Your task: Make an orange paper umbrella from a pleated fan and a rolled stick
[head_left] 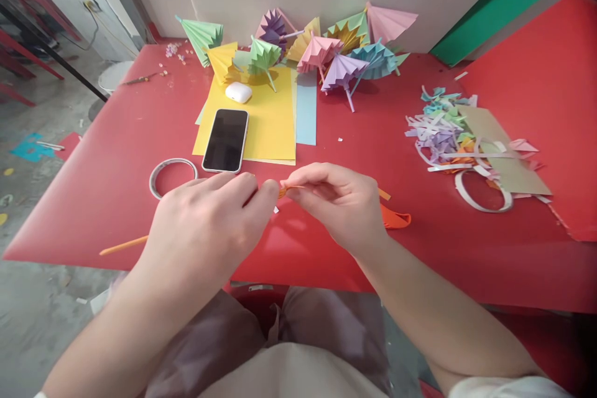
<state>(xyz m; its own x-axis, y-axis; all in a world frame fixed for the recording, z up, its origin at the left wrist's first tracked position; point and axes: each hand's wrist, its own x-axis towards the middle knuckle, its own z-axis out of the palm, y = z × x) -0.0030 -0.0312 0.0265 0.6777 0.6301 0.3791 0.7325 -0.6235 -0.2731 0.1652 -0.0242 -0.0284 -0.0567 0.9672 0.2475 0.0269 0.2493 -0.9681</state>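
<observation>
Both hands meet above the near middle of the red table. My right hand (342, 202) pinches a small orange folded paper piece (283, 191) between thumb and fingertips. My left hand (212, 217) is closed at the other end of this piece, its thumb and finger pressed against it; much of the paper is hidden by the fingers. An orange paper stick (124, 245) pokes out from under my left hand. Beyond my right wrist lies an orange folded paper shape (396, 217), partly covered by the hand.
Behind the hands lie a phone (226, 140), a white earbud case (238, 92), yellow paper sheets (273, 130) and a tape roll (173, 161). Several folded paper umbrellas (344, 71) stand along the wall. Paper scraps (436, 130) and another tape roll (482, 202) are at right.
</observation>
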